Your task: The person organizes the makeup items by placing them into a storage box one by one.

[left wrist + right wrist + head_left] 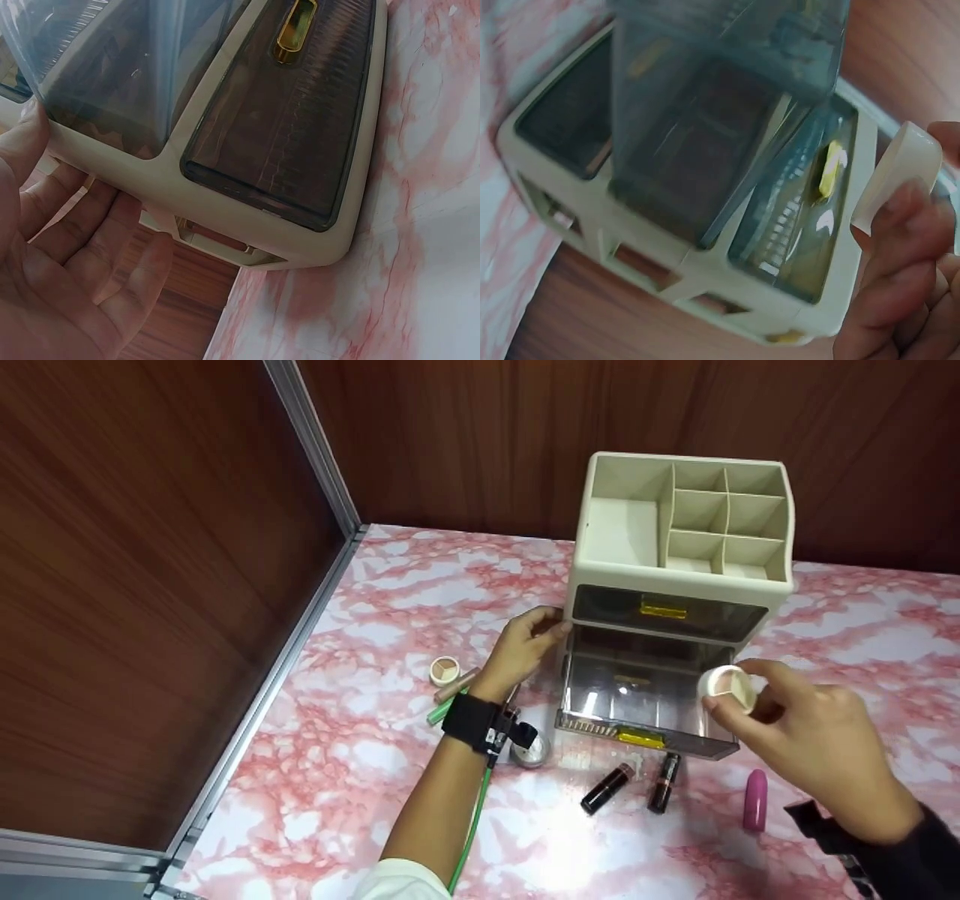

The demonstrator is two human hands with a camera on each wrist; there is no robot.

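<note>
Cream organizer [679, 521] stands at the back of the pink marbled counter [360, 735], its lower smoky drawer [645, 701] pulled out toward the person. The left hand [525, 649] rests relaxed against its left edge. The right hand [814, 742] pinches a small round compact [727, 688] at the drawer's right front corner. Two dark lipsticks [607, 787] and a pink tube [756, 800] lie just before the drawer.
</note>
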